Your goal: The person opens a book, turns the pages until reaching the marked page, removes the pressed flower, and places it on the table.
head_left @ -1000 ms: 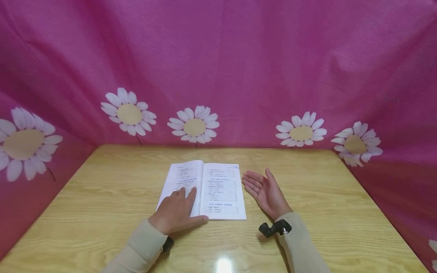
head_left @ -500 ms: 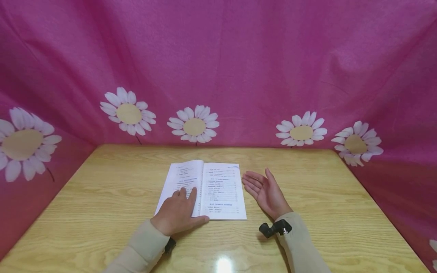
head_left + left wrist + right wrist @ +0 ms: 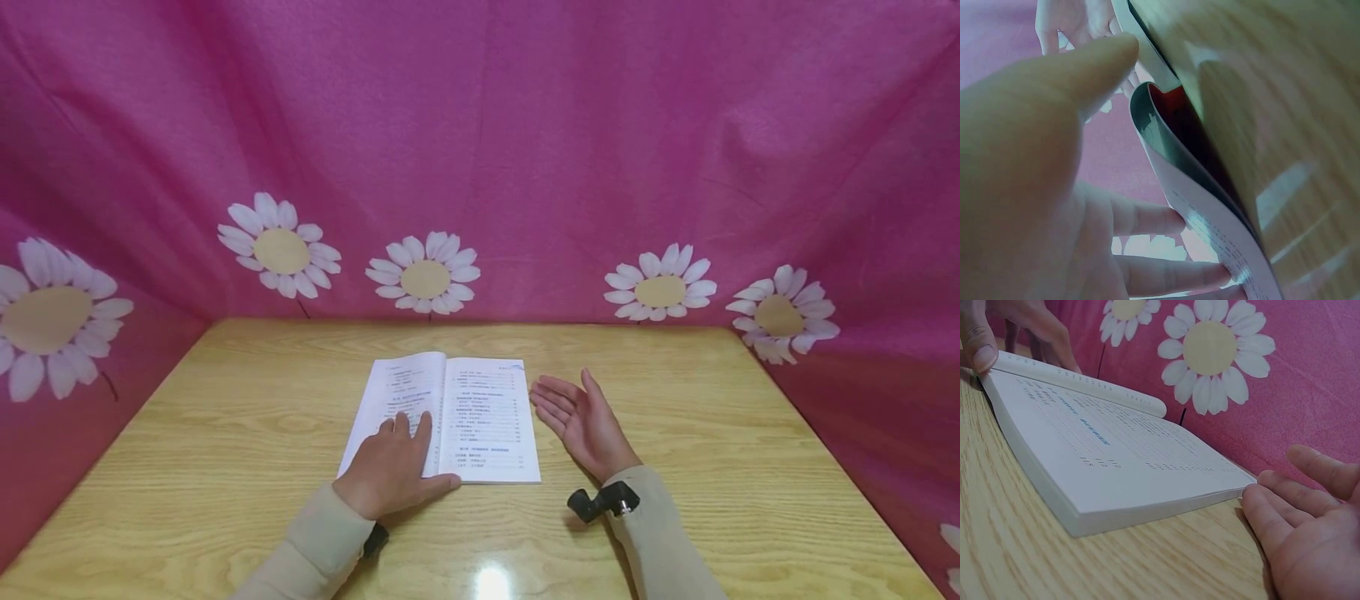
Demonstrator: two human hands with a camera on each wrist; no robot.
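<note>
An open book [image 3: 491, 421] with printed pages lies on the wooden table. My left hand [image 3: 384, 471] rests on its left page, fingers straight and spread. Its thumb reaches to the book's near edge at the spine. In the left wrist view, the fingertips of that hand [image 3: 1029, 144] touch the page [image 3: 1207, 219], which bows up in a curve beside the spine. Beside the right edge of the book stands my right hand [image 3: 592, 429], palm turned towards it and fingers extended. The right wrist view puts that hand's fingertips [image 3: 1254, 487] right at the book's corner.
The wooden table [image 3: 712, 467] spreads out around the book. Behind it and along both sides hangs a pink cloth [image 3: 525, 167] printed with white daisies [image 3: 425, 279]. A black wrist mount [image 3: 606, 502] sits on the right sleeve.
My left hand has shifted very slightly to the right on the page. The right hand has kept its place beside the book, which stays open at the same pages.
</note>
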